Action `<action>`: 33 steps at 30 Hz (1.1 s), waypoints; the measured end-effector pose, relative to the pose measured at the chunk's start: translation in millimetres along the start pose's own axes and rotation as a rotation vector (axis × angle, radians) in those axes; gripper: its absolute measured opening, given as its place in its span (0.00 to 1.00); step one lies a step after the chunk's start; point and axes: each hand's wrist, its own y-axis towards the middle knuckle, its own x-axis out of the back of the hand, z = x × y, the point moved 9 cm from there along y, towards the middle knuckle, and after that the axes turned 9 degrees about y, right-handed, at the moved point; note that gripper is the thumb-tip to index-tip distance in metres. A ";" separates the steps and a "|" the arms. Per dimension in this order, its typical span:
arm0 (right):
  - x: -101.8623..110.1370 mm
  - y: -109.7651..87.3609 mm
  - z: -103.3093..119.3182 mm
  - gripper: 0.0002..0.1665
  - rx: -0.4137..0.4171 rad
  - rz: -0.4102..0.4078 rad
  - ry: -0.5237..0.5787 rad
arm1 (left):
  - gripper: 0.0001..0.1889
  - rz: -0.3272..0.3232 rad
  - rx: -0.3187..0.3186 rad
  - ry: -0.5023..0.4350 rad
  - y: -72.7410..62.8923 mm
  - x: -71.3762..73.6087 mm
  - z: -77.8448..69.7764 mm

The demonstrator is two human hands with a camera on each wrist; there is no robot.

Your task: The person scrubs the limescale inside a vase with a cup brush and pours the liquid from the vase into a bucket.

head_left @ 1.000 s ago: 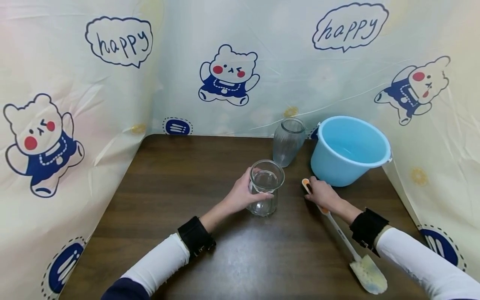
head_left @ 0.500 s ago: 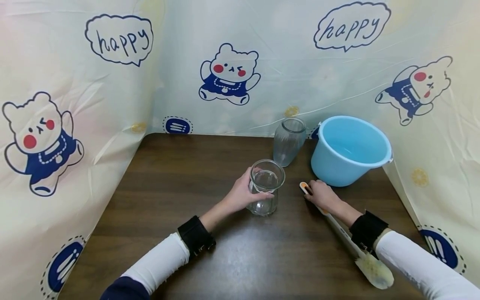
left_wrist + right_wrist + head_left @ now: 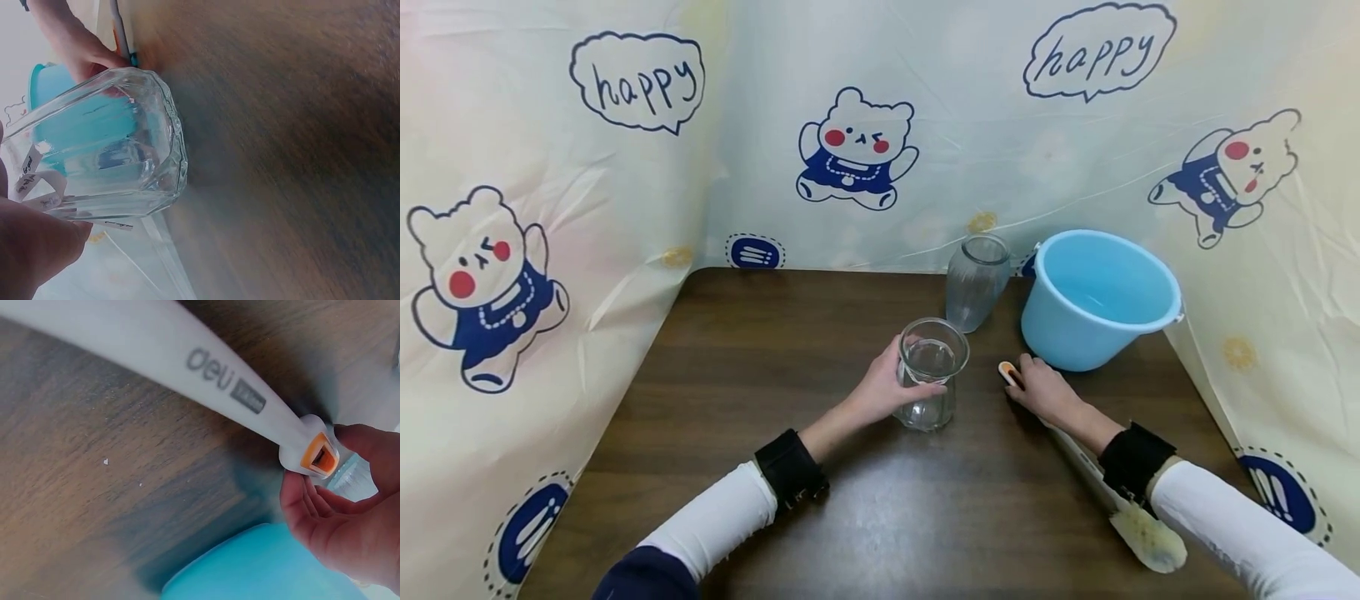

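A person's left hand is gripping a glass jar, its thumb and fingers curling round the sides. The glass jar is facing mouth-up, to the left of the blue bucket and nearer the person; a lettered white ribbon is showing at its side. The right hand is pinching the handle end of a brush between thumb and fingers, close by the near left side of the bucket. The brush's white handle, bearing orange trim, is running toward the person, and its yellowish head is lying farthest from the bucket, beside the right sleeve. A clear vase is standing on the brown tabletop, just left of the bucket, and a bear-print cloth is hanging behind the bucket
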 end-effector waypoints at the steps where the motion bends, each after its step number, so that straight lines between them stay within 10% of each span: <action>1: 1.1 0.3 0.8 0.18 0.008 -0.004 -0.005 | 0.45 -0.003 -0.001 0.001 0.6 0.5 0.1; 17: 32.1 -11.6 49.8 0.38 0.120 -0.204 0.197 | 0.43 0.025 -0.031 0.064 -6.0 15.1 -3.6; 24: 40.3 -15.4 92.9 0.31 0.289 -0.141 0.479 | 0.47 0.044 -0.042 0.072 -14.4 42.3 1.8; 29: 36.1 -21.6 117.8 0.39 0.413 -0.082 0.560 | 0.31 0.027 -0.042 -0.020 -24.8 72.3 8.1; 33: 24.6 -24.0 128.4 0.46 0.426 -0.044 0.573 | 0.25 -0.040 -0.026 0.128 -33.7 101.4 16.9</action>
